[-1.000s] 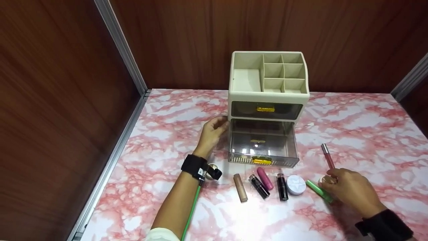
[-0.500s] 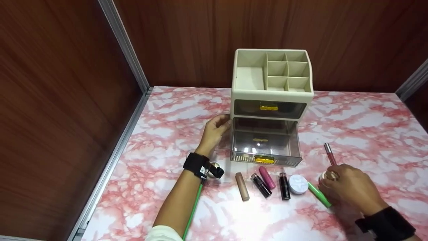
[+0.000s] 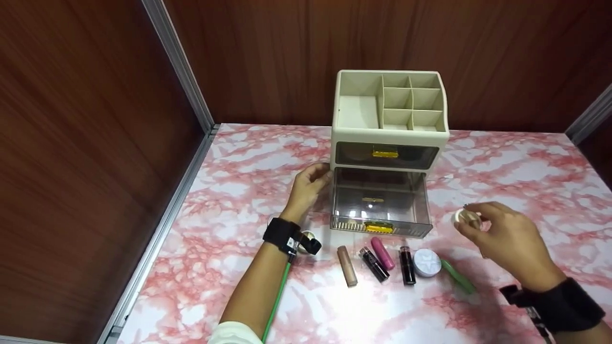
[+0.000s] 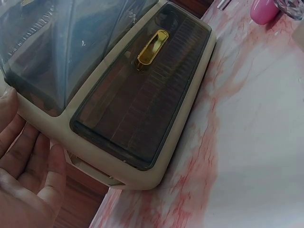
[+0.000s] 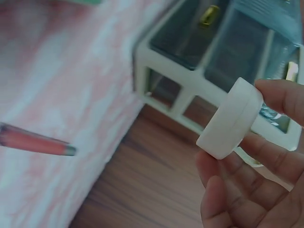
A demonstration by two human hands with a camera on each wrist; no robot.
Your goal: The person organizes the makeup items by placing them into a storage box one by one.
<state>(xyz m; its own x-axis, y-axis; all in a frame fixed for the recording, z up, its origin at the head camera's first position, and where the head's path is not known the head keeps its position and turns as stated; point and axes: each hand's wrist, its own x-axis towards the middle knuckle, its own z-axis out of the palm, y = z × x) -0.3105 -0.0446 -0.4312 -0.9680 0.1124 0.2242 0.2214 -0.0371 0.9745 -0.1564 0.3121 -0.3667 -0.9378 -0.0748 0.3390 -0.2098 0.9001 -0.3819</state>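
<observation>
At the left, the left hand (image 3: pixel 306 188) rests flat against the side of the organizer (image 3: pixel 389 119), fingers (image 4: pixel 28 161) straight and pressing on the cream wall rather than curled round anything. If that hand eases off, the light box could slide back on the smooth desk (image 3: pixel 229 181) when anything bumps the pulled-out bottom drawer (image 3: pixel 380 203), which sticks well forward and looks empty. The top drawer (image 3: pixel 386 155) above it is closed.

Just in front of the drawer lies a row of small things: a tan tube (image 3: pixel 346 265), a black lipstick (image 3: pixel 372 263), a pink lipstick (image 3: pixel 382 252), a dark lipstick (image 3: pixel 406 265), a round compact (image 3: pixel 427 262) and a green tube (image 3: pixel 458 276). These are round and lie loose, so a sleeve or wrist sweeping low over them could set them rolling toward the desk edge.

To the right, the right hand (image 3: pixel 504 239) is lifted off the desk, just right of the open drawer. Its fingers (image 5: pixel 280 97) pinch a small white jar (image 5: pixel 230 118) by the rim, thumb below and fingertips above, tilted on edge. That hold is thin: the jar is smooth and could slip, dropping onto the compact or the drawer's front wall. A red lip gloss (image 5: pixel 33 141) lies on the desk beneath.
</observation>
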